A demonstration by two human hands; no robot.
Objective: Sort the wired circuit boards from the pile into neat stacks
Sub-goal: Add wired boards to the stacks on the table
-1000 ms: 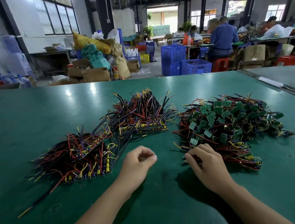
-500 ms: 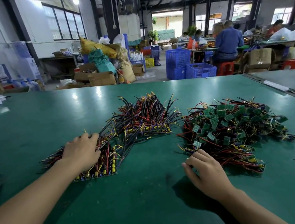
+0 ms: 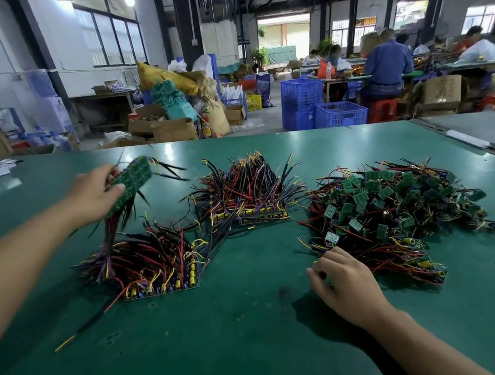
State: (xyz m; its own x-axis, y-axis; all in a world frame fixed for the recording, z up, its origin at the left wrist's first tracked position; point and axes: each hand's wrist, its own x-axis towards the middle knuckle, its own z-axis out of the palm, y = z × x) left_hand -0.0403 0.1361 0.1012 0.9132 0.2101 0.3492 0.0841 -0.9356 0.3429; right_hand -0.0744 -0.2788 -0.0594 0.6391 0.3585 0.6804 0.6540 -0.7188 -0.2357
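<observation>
Lifted off the left stack, a green board strip is gripped by the left hand, wires trailing down; the right hand curls at the near edge of the pile on the counter, grip unclear.

The desk is dark green. Between the fingers of the left hand is a bright green board speckled with pale dots, trailing black, purple and yellow wires. Just beyond the fingers of the right hand, the pile mixes small green boards with red, black and yellow wires.
</observation>
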